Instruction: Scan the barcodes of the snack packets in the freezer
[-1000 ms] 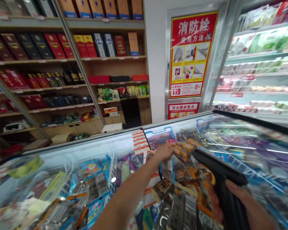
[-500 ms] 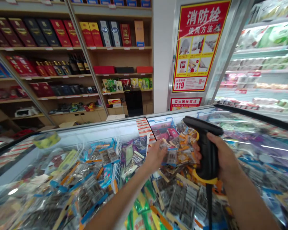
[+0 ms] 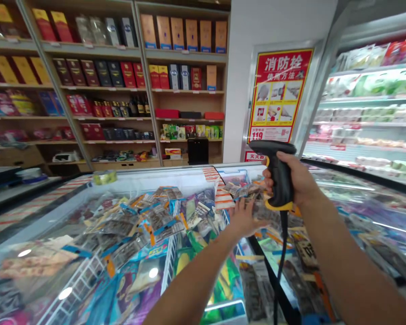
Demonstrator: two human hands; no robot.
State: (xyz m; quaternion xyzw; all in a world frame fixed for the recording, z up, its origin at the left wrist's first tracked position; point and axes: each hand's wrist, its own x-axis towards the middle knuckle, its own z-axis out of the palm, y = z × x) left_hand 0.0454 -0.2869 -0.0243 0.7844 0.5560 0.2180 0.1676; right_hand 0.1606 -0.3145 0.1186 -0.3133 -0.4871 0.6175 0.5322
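My right hand [image 3: 299, 178] is wrapped round the grip of a black barcode scanner [image 3: 280, 174] with yellow trim, its cord hanging down. The scanner is held above the freezer, its head toward the back left. My left hand [image 3: 244, 219] reaches forward with fingers spread, palm down, over small clear packets [image 3: 248, 192] of dark food heaped near the back. Whether its fingertips touch them I cannot tell. More dark packets with blue and orange strips [image 3: 155, 216] lie to the left. Green and yellow bags [image 3: 219, 275] show below my left forearm.
The chest freezer [image 3: 149, 178] has white wire dividers [image 3: 172, 243] and a black edge bar [image 3: 274, 275]. A tape roll [image 3: 104, 177] sits on the back left rim. Boxed goods fill shelves [image 3: 186, 95] behind; a lit refrigerated shelf unit [image 3: 368, 124] stands at right.
The view has tilted up, bringing in more shelving. My left hand's fingers have spread. Packets over the middle have shifted, exposing the green bags and black bar. The scanner stays in my right hand.
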